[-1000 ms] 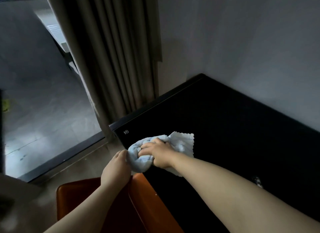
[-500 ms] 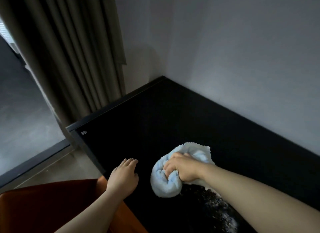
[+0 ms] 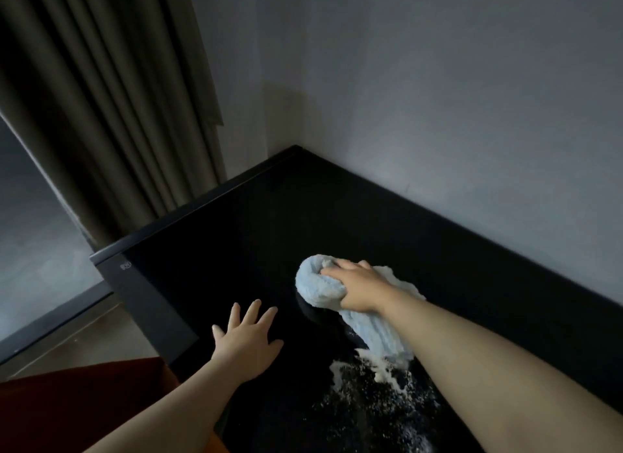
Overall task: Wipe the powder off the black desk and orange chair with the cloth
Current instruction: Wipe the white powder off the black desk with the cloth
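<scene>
Surface-wiping step in hand. The cloth point(image 3: 317, 284) was gripped, bunched, by the right hand point(image 3: 357, 287) and pressed onto the surface point(image 3: 236, 250). The left hand point(image 3: 247, 344) was laid flat beside it, fingers spread. The powder point(image 3: 371, 385) was seen just behind the right wrist, so a pull-back stroke was judged needed. The chair point(image 3: 84, 402) was judged not yet wiped.

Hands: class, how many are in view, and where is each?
2. The left hand lies flat on the black desk; the right hand grips the cloth farther along it.

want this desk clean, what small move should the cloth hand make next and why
Probably pull the cloth back toward the body with the right hand: the powder lies unwiped on the black desk just nearer than the cloth.
</scene>
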Action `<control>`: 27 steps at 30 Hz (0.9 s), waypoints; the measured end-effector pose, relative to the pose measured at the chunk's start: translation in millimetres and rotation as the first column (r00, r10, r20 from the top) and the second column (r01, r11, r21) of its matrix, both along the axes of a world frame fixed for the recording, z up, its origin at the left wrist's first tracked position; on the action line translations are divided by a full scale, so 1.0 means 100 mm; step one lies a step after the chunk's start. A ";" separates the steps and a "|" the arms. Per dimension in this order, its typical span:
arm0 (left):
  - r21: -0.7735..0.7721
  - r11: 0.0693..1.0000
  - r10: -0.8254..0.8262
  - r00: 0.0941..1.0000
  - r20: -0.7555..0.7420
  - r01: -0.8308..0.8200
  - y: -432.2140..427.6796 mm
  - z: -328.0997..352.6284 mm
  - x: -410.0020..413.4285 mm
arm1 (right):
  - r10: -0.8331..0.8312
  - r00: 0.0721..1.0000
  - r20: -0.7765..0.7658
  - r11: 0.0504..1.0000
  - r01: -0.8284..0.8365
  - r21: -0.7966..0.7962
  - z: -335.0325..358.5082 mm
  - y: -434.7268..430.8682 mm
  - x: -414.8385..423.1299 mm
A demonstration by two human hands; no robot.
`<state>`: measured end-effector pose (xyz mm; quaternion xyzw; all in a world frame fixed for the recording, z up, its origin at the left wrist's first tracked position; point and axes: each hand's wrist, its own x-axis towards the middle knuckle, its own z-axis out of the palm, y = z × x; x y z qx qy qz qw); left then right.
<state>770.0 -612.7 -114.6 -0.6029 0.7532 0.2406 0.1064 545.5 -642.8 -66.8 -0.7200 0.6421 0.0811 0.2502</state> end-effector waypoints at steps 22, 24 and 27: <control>0.100 0.995 -0.004 0.998 0.064 -0.002 -0.25 0.13 -0.16 | -0.245 0.964 -0.102 0.922 0.200 -0.331 -0.39 0.41 -0.63; 0.084 0.996 0.023 0.998 0.062 -0.028 -0.24 0.12 -0.20 | -0.164 0.987 -0.003 0.936 0.154 -0.318 -0.42 0.57 -0.54; 0.084 0.994 0.060 0.995 0.086 -0.067 -0.21 0.14 -0.35 | -0.088 0.960 0.267 0.975 0.137 -0.173 -0.34 0.76 -0.46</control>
